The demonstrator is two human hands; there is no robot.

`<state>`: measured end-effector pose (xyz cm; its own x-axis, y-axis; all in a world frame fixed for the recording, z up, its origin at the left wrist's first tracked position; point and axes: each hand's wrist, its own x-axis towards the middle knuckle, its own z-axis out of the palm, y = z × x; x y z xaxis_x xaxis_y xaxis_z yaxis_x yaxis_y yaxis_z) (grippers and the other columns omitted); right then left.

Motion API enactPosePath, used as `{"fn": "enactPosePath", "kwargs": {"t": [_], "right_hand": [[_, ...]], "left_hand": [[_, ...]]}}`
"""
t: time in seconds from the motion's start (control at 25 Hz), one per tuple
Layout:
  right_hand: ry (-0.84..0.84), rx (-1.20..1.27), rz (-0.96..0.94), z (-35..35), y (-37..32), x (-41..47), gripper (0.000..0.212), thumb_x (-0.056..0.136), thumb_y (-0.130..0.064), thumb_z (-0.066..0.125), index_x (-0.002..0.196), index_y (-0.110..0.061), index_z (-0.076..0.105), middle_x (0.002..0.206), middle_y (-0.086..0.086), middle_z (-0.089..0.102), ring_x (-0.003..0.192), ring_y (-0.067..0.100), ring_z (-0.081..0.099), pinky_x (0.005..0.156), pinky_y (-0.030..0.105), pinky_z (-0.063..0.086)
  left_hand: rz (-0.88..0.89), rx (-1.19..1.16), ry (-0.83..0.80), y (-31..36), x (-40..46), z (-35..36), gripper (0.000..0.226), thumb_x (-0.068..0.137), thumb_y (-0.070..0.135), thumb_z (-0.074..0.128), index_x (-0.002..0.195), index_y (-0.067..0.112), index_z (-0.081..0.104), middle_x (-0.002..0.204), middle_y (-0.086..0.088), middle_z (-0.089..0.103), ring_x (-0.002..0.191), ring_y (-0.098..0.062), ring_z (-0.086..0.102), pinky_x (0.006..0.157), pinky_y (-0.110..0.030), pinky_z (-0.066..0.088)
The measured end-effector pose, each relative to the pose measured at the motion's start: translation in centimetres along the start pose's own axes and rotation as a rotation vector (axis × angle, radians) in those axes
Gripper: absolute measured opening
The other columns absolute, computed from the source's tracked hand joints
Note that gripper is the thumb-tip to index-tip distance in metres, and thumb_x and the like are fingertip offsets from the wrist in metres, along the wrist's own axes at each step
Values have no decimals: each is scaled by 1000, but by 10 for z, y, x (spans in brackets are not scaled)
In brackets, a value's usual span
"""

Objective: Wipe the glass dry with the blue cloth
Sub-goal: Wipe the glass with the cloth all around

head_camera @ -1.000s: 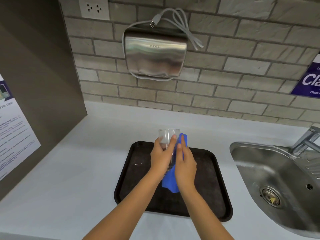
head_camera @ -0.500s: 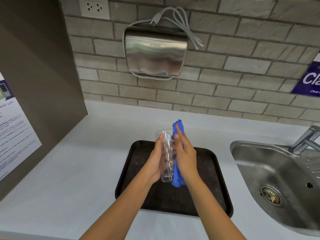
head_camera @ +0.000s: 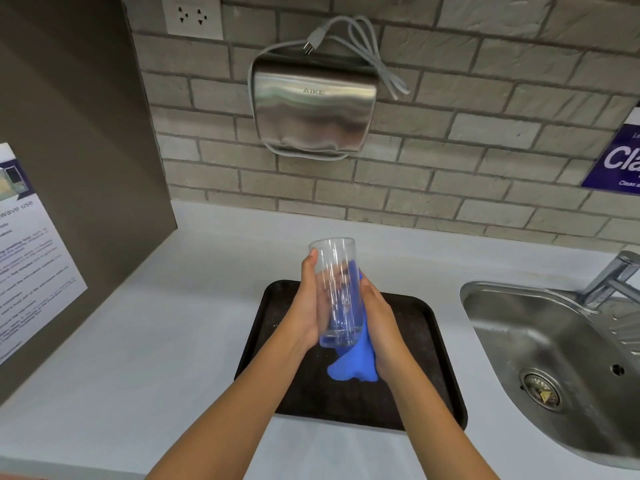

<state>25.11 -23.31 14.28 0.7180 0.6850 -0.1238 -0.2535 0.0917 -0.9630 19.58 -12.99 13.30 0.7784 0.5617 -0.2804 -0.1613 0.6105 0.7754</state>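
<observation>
Evidently the left hand steadies the glass above the tray, fingers clamped on it, while the right hand, fingers clamped, presses the blue cloth against its side.

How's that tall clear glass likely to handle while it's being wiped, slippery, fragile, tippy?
The glass looks smooth and thin-walled, so it is probably slick and breakable if squeezed or dropped. The left hand grips its bare side, while the right hand presses the blue cloth against it, which likely adds grip. Tall and narrow, it would probably tip easily once stood on the tray.
</observation>
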Motion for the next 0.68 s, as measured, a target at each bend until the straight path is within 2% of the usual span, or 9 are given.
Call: {"fn": "enactPosePath", "kwargs": {"t": [0.08, 0.16, 0.24, 0.36, 0.44, 0.52, 0.6, 0.64, 0.68], "right_hand": [[31, 53, 21, 1, 2, -2, 28, 99, -33, 49, 92, -15, 69, 71, -1, 74, 59, 3, 71, 52, 16, 54], [96, 19, 28, 1, 4, 0, 26, 99, -31, 51, 93, -15, 70, 69, -3, 75, 59, 6, 71, 53, 19, 55], [190, -32, 48, 0, 10, 6, 26, 98, -32, 52, 100, -15, 71, 82, 2, 77, 72, 15, 73, 66, 29, 60], [284, -112, 19, 0, 21, 9, 33, 99, -38, 47, 123, -24, 66, 114, 6, 72, 100, 23, 69, 95, 45, 54], [332, -299, -153, 8, 29, -3, 37, 101, -39, 42, 136, -32, 55, 125, 1, 66, 106, 15, 65, 97, 40, 52], [283, -565, -396, 22, 35, -21, 41, 102, -39, 38, 142, -42, 41, 146, -7, 48, 120, 10, 57, 99, 32, 50], [199, -801, -558, 30, 43, -25, 43, 103, -40, 35, 143, -52, 27, 161, -16, 20, 145, 10, 29, 105, 22, 40], [174, -875, -587, 31, 42, -20, 43, 103, -39, 35, 142, -54, 23, 162, -19, 10, 150, 10, 14, 106, 17, 33], [159, -894, -582, 31, 38, -15, 43, 103, -38, 36, 139, -56, 22, 161, -21, 5, 151, 9, 7, 104, 12, 27]], "left_hand": [[53, 43, 80, 2, 2, 5, 74, 89, 70, 44, 123, 10, 69, 110, -15, 75, 103, -30, 69, 97, -47, 54], [197, 167, 214, -2, 8, 3, 59, 93, 60, 51, 122, 12, 68, 103, -11, 74, 96, -25, 70, 89, -40, 57], [402, 457, 402, -8, 3, 1, 40, 100, 45, 50, 122, 16, 66, 86, -2, 69, 83, -19, 69, 80, -36, 57], [504, 815, 379, -25, -7, 6, 44, 102, 41, 47, 142, 24, 53, 93, 1, 69, 86, -14, 69, 80, -32, 58], [398, 735, 269, -23, -8, 6, 51, 102, 44, 47, 150, 29, 42, 97, 7, 66, 88, -5, 64, 76, -20, 52], [307, 603, 115, -20, -7, -1, 47, 101, 44, 48, 146, 30, 45, 121, 6, 67, 100, -2, 64, 76, -13, 51], [289, 536, -42, -38, -9, -8, 39, 108, 28, 36, 147, 27, 41, 145, 6, 52, 121, -3, 58, 82, -4, 49], [214, 409, 32, -33, -22, -14, 42, 110, 17, 25, 150, 29, 34, 154, 4, 45, 134, -11, 53, 93, -4, 46], [252, 429, 122, -36, -22, -22, 48, 110, 12, 20, 155, 26, 31, 161, 3, 39, 142, -18, 48, 106, -14, 44]]}}
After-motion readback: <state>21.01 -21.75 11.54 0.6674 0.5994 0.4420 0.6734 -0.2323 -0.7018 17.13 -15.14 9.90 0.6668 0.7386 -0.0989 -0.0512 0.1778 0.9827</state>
